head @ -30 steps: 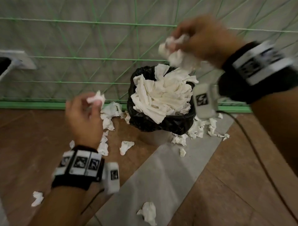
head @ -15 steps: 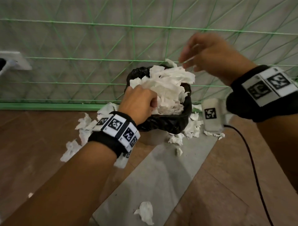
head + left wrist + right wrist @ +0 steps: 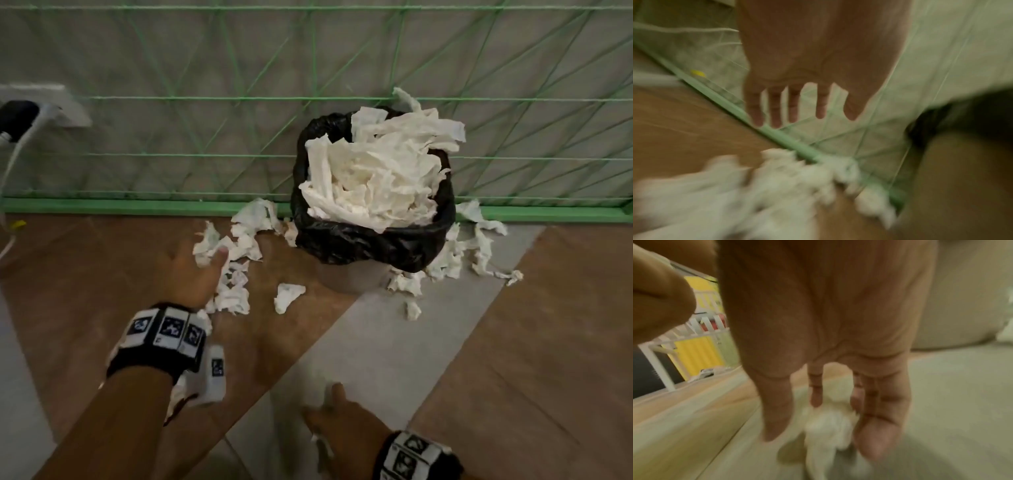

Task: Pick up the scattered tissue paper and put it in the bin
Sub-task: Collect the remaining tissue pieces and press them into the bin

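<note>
A bin with a black liner (image 3: 376, 243) stands against the netting, heaped with white tissue (image 3: 373, 171). Crumpled tissue pieces (image 3: 239, 246) lie on the brown floor left of the bin, one loose piece (image 3: 286, 296) sits in front of them, and more tissue (image 3: 455, 260) lies to the bin's right. My left hand (image 3: 195, 270) hovers over the left heap, fingers (image 3: 793, 105) straight and spread, holding nothing. My right hand (image 3: 337, 418) is low at the bottom of the head view, extended fingers (image 3: 875, 418) either side of a tissue wad (image 3: 828, 426) on the grey floor strip.
Green string netting (image 3: 205, 99) and a green baseboard (image 3: 102, 205) close off the back. A wall socket with a black plug (image 3: 20, 120) and white cable is at far left. The right wrist view shows a white rack (image 3: 657, 363) and something yellow behind it.
Both hands have left the bin top and dropped to the floor, the left to the heap beside the bin, the right to the near wad. The tissue they held is gone from them.
</note>
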`<state>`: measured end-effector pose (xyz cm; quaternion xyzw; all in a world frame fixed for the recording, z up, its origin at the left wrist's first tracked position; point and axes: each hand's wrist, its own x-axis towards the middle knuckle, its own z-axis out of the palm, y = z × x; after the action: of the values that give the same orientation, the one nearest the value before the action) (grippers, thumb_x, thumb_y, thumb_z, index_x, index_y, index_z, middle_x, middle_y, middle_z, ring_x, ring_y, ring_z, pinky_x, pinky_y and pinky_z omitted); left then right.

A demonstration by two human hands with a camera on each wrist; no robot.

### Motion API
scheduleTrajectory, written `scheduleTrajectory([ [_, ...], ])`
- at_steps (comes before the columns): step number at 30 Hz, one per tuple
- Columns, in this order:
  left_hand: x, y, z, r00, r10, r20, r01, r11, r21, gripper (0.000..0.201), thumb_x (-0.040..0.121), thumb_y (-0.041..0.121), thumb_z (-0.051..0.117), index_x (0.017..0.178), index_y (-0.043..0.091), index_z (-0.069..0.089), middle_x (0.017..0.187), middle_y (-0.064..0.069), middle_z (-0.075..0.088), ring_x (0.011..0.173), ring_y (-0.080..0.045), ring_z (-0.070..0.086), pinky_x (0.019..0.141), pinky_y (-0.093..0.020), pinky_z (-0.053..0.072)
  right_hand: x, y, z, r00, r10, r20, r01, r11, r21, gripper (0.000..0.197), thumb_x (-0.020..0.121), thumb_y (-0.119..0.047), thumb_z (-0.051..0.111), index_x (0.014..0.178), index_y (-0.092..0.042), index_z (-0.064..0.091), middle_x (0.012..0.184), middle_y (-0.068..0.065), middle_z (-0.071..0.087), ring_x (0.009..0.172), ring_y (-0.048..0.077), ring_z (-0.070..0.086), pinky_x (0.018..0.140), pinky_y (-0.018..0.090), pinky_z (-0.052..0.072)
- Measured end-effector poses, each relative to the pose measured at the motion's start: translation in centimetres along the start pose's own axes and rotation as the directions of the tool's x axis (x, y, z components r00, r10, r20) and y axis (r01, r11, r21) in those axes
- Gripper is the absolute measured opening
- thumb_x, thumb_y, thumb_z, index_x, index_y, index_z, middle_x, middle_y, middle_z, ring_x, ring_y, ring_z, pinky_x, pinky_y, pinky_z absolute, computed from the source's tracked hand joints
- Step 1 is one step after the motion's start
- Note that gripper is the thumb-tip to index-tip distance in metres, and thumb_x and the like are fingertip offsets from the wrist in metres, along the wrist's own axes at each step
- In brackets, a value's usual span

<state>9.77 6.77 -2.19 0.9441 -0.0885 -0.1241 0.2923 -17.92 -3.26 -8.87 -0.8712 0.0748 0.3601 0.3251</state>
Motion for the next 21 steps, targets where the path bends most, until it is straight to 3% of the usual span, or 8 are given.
scheduleTrajectory([
  [2, -1.9, -7.8, 2.6, 0.967, -0.185, 0.177, 0.144, 0.965, 0.221, 0.100, 0.072, 0.072, 0.058, 0.152, 0.032, 0.016, 0.158, -0.017, 0.019, 0.142, -0.040, 0.023, 0.117, -0.053, 0.021, 1.0, -0.6, 2.0, 1.000, 0.002, -0.007, -0.002, 0.996, -0.093, 0.042, 0.095, -0.025, 0.043, 0.137, -0.025, 0.036, 0.144, 0.016, 0.029, 0.117, 0.037, 0.051, 0.103, 0.043, 0.042],
  [4, -4.7, -12.8, 5.1, 0.960, -0.214, 0.182, 0.152, 0.941, 0.304, 0.128, 0.051, 0.086, 0.057, 0.152, 0.037, -0.005, 0.161, -0.014, 0.007, 0.146, -0.038, 0.015, 0.119, -0.054, 0.015, 1.0, -0.7, 2.2, 0.998, 0.031, -0.047, -0.036, 0.992, -0.120, 0.047, 0.095, -0.013, 0.046, 0.140, -0.016, 0.038, 0.143, 0.019, 0.031, 0.121, 0.037, 0.047, 0.101, 0.041, 0.042],
  [7, -7.8, -14.9, 7.7, 0.975, -0.208, 0.073, 0.170, 0.919, 0.356, 0.109, 0.070, 0.074, 0.055, 0.154, 0.028, 0.003, 0.161, -0.014, 0.011, 0.146, -0.039, 0.015, 0.118, -0.056, 0.016, 1.4, -1.1, -0.7, 0.976, 0.039, -0.214, -0.052, 0.997, -0.059, 0.060, 0.088, -0.006, 0.048, 0.144, -0.018, 0.030, 0.138, 0.016, 0.031, 0.108, 0.034, 0.055, 0.084, 0.035, 0.045],
  [9, -9.1, -13.4, 7.9, 0.988, -0.155, -0.016, 0.148, 0.902, 0.405, 0.089, 0.082, 0.061, 0.054, 0.152, 0.035, 0.005, 0.161, -0.013, 0.011, 0.145, -0.041, 0.014, 0.115, -0.060, 0.019, 2.4, -1.4, -3.8, 0.907, 0.020, -0.420, -0.029, 0.999, -0.016, 0.071, 0.081, 0.003, 0.045, 0.144, -0.022, 0.025, 0.136, 0.010, 0.029, 0.096, 0.029, 0.056, 0.075, 0.029, 0.040],
  [12, -8.5, -13.1, 8.4, 0.997, -0.056, -0.058, 0.076, 0.895, 0.439, 0.076, 0.088, 0.047, 0.053, 0.152, 0.031, 0.015, 0.158, -0.014, 0.024, 0.144, -0.039, 0.021, 0.116, -0.056, 0.020, 6.1, -2.1, -8.0, 0.828, 0.007, -0.560, 0.008, 1.000, 0.025, 0.059, 0.092, -0.005, 0.037, 0.147, -0.023, 0.027, 0.141, 0.013, 0.036, 0.111, 0.026, 0.053, 0.090, 0.028, 0.042],
  [15, -5.4, -12.1, 7.5, 0.996, -0.084, -0.015, 0.085, 0.979, 0.185, 0.074, 0.090, 0.048, 0.055, 0.152, 0.037, 0.016, 0.157, -0.013, 0.027, 0.143, -0.037, 0.027, 0.117, -0.053, 0.023, 10.4, -2.6, -10.3, 0.891, 0.046, -0.452, -0.108, 0.988, -0.113, 0.054, 0.099, -0.019, 0.038, 0.150, -0.027, 0.024, 0.140, 0.024, 0.040, 0.122, 0.045, 0.048, 0.098, 0.049, 0.042],
  [19, -2.7, -11.4, 6.4, 0.990, 0.090, -0.107, -0.052, 0.949, 0.311, 0.084, 0.092, 0.034, 0.053, 0.148, 0.045, -0.008, 0.160, -0.022, -0.009, 0.147, -0.041, 0.006, 0.119, -0.055, 0.013, 12.3, -3.8, -9.9, 0.957, 0.034, -0.288, -0.114, 0.957, -0.266, 0.040, 0.100, -0.018, 0.040, 0.138, -0.006, 0.045, 0.145, 0.019, 0.040, 0.130, 0.038, 0.044, 0.106, 0.043, 0.037],
  [21, -1.0, -12.4, 6.3, 0.999, 0.031, -0.037, -0.019, 0.956, 0.293, 0.069, 0.098, 0.032, 0.045, 0.150, 0.043, 0.000, 0.161, -0.015, -0.010, 0.149, -0.036, 0.002, 0.121, -0.050, 0.011, 11.4, -4.5, -9.1, 0.965, 0.002, -0.262, -0.082, 0.952, -0.296, 0.031, 0.095, -0.013, 0.050, 0.121, -0.001, 0.060, 0.131, 0.020, 0.053, 0.118, 0.035, 0.054, 0.101, 0.039, 0.045],
])
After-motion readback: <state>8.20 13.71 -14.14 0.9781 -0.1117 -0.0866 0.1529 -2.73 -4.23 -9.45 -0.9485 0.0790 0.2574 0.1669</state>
